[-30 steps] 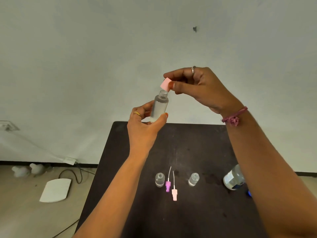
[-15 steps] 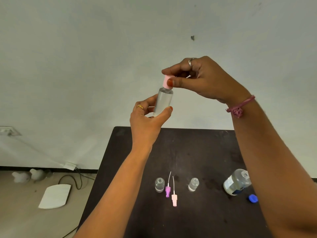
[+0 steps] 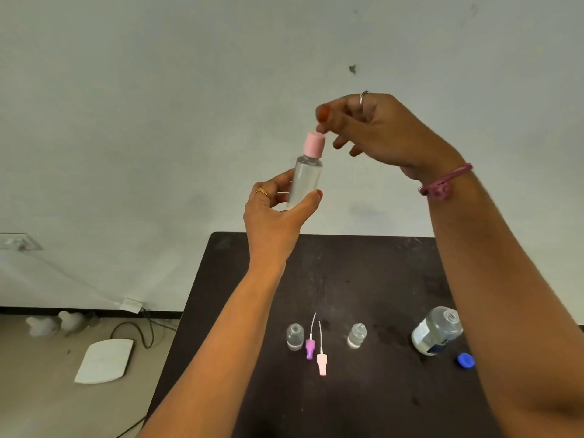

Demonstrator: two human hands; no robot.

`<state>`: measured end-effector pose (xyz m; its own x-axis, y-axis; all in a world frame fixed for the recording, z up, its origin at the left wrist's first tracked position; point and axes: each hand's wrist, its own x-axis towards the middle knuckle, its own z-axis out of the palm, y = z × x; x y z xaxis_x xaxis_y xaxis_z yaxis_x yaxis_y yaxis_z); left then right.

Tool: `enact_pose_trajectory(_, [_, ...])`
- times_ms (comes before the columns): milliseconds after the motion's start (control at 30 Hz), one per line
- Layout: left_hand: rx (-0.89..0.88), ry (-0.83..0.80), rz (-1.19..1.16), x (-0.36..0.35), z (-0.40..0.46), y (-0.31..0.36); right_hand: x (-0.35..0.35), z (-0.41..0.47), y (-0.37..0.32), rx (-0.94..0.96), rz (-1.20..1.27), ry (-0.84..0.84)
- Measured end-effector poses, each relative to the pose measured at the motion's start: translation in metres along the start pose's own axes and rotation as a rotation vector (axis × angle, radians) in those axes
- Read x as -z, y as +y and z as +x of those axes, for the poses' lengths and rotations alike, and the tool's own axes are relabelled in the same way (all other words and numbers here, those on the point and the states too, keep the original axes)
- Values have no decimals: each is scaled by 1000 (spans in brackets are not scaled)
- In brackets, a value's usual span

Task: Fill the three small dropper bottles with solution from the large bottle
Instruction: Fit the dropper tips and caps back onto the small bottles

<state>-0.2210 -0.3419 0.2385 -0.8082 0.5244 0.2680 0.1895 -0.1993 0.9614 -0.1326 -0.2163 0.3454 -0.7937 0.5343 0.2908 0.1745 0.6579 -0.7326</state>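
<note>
Dropper bottle [image 3: 305, 181], capped pink [image 3: 313, 143] and held aloft above the table [image 3: 363, 279] in the left hand's [image 3: 273, 213] grip, wants snugging down by the right hand [image 3: 376, 128], whose loosely curled fingers hold nothing, just beside the cap.

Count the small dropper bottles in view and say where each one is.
3. One capped small bottle is held up in the left hand. Two open small bottles stand on the table: one left of the two sprayer tops, one right of them. None seems hidden.
</note>
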Motion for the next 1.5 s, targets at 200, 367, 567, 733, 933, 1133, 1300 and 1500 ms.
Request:
enact_pose_trajectory(200, [-13, 0, 8, -1, -1, 3, -5, -6, 12, 107, 186, -71])
enact_pose_trajectory(367, [-19, -3, 21, -1, -5, 2, -20, -6, 9, 34, 108, 128])
enact_pose_trajectory(567, [-13, -5, 20, -1, -6, 0, -7, -14, 13, 36, 305, -132])
enact_pose_trajectory(733, [-9, 0, 28, -2, -7, -2, -27, -10, 18, -1, 282, 9])
enact_pose_trajectory(933, [-5, 4, 25, 0, -7, -5, -28, -18, 30, -9, 534, -64])
enact_pose_trajectory(1133, [5, -2, 32, -1, -8, -8, -39, -19, 36, -39, 580, -66])
enact_pose_trajectory(1300, [5, -8, 53, 1, -7, -10, -39, -25, 39, -54, 702, -19])
enact_pose_trajectory(1500, [27, -13, 49, 3, -9, -11, -47, -25, 44, -56, 778, -54])
